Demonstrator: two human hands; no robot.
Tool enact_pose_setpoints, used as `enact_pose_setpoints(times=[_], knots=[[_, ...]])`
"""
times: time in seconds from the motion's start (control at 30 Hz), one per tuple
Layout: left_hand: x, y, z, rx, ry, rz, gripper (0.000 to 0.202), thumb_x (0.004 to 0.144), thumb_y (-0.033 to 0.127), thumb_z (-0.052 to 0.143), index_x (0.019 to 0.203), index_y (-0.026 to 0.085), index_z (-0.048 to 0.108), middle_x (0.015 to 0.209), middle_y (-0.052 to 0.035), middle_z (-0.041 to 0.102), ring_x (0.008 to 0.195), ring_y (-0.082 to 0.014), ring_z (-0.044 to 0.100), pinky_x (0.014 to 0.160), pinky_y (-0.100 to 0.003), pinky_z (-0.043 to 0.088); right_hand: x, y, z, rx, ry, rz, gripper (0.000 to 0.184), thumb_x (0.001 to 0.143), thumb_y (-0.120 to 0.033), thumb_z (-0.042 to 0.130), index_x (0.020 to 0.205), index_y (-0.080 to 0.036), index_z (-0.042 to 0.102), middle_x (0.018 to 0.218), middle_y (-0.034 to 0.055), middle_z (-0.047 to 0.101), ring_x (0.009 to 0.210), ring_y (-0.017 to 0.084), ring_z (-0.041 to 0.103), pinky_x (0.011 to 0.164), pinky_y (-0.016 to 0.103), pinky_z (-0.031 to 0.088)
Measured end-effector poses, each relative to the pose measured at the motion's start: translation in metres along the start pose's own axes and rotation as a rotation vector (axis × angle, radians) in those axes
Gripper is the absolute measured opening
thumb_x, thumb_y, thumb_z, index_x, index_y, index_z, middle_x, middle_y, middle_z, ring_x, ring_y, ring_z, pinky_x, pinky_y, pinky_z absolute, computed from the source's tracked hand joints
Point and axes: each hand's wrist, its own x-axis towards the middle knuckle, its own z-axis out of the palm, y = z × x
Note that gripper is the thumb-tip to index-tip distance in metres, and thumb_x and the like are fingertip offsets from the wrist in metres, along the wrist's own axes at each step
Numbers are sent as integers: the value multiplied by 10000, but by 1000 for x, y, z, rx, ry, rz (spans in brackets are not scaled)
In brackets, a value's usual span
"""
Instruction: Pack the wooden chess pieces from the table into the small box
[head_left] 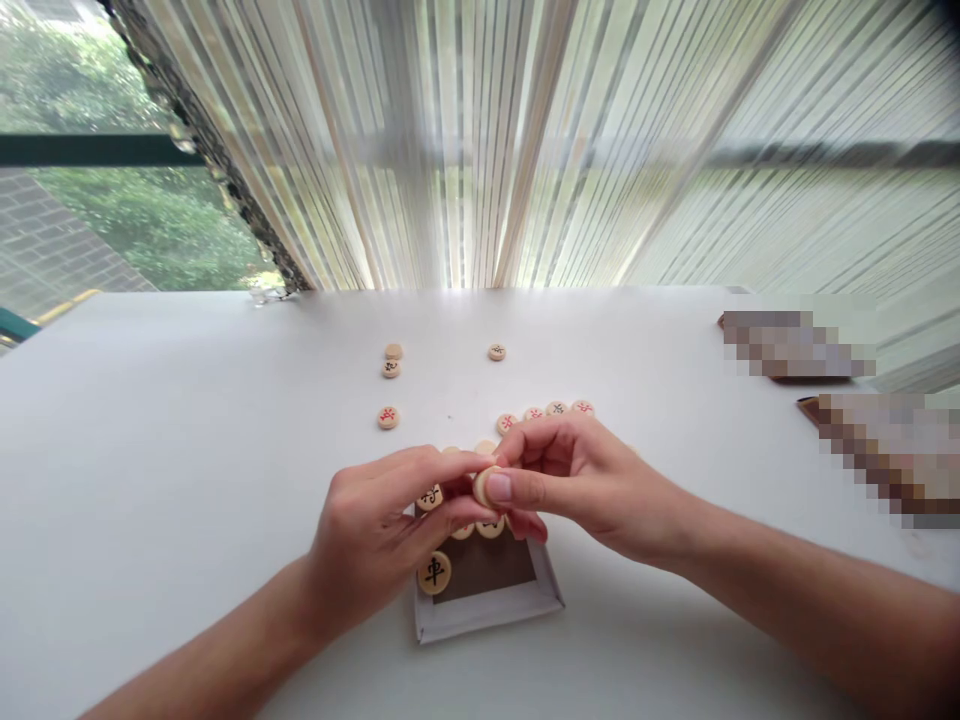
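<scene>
Both my hands meet over a small white box (pixel 487 610) with a brown floor, low at the table's centre. My right hand (pixel 577 485) pinches a round wooden chess piece (pixel 482 487) between thumb and fingers. My left hand (pixel 379 535) is closed too, fingertips touching that same piece, with another piece (pixel 430 497) showing under its fingers. Inside the box lies a piece with a black character (pixel 434 573), and others sit half hidden under my hands.
Loose round pieces lie on the white table (pixel 150 450): a row of red- and black-marked ones (pixel 545 412) just beyond my hands, one red piece (pixel 388 417) to the left, three more farther back. Two blurred dark objects (pixel 795 345) sit at the right edge. Striped curtains hang behind.
</scene>
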Motion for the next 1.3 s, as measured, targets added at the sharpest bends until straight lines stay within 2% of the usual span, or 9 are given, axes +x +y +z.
enact_pose_setpoints(times=[0.2, 0.4, 0.57, 0.67, 0.9, 1.0, 1.1, 1.2, 1.3], knots=[[0, -1, -1, -18, 2, -13, 245, 942, 220, 808, 1178, 284, 798, 856, 1, 820, 688, -149, 747, 683, -228, 612, 0, -4, 1, -30, -19, -47, 329, 781, -437, 949, 792, -153, 782, 640, 17, 709, 583, 126, 634, 575, 249, 523], [0, -2, -2, -73, -28, -44, 277, 941, 185, 804, 1207, 258, 782, 893, -8, 805, 751, -135, 737, 721, -213, 594, 0, -4, -2, -20, -38, -71, 246, 810, -361, 937, 823, -142, 825, 675, 42, 749, 591, 121, 663, 578, 226, 561], [4, -1, -2, -59, 4, -66, 215, 954, 93, 736, 1114, 221, 804, 953, -37, 788, 836, -141, 731, 799, -243, 599, 0, 1, 0, -69, 63, -118, 187, 796, -297, 940, 877, -155, 849, 665, 37, 755, 586, 133, 698, 572, 227, 588], [5, 0, 0, -18, 24, -41, 182, 949, 78, 731, 1042, 211, 812, 929, -41, 801, 817, -147, 743, 789, -254, 604, -2, 4, 5, -112, 119, -129, 164, 793, -276, 930, 867, -161, 839, 684, 37, 758, 608, 152, 721, 590, 251, 615], [3, -4, 0, 119, 71, -85, 100, 975, 153, 719, 1002, 205, 800, 869, -13, 795, 761, -143, 707, 758, -274, 570, -6, -1, 7, -322, 254, -209, 246, 860, -410, 875, 902, -172, 825, 771, 57, 759, 645, 165, 700, 587, 280, 608], [2, -5, -3, 165, 118, -123, 92, 992, 201, 709, 975, 203, 799, 854, -13, 782, 770, -149, 698, 744, -280, 560, -10, -8, 8, -385, 252, -245, 295, 896, -492, 837, 894, -198, 825, 758, 54, 752, 653, 178, 698, 589, 299, 600], [1, -4, -4, 192, 107, -152, 130, 1014, 272, 693, 987, 215, 807, 874, -17, 793, 760, -154, 710, 742, -290, 575, -13, -11, 9, -472, 246, -257, 327, 915, -541, 805, 845, -222, 816, 734, 46, 739, 642, 181, 678, 589, 313, 579], [0, -4, -3, 217, 82, -134, 171, 1030, 323, 674, 996, 238, 817, 874, -11, 808, 760, -161, 723, 730, -294, 583, -14, -9, 9, -558, 255, -265, 342, 903, -560, 812, 798, -235, 805, 714, 33, 730, 650, 180, 675, 603, 310, 562], [0, -6, -2, 246, 67, -61, 165, 1036, 296, 667, 971, 256, 814, 858, 17, 820, 716, -145, 711, 707, -291, 569, -11, -5, 7, -617, 261, -248, 360, 904, -573, 805, 780, -235, 799, 708, 19, 725, 643, 163, 674, 606, 295, 543]])
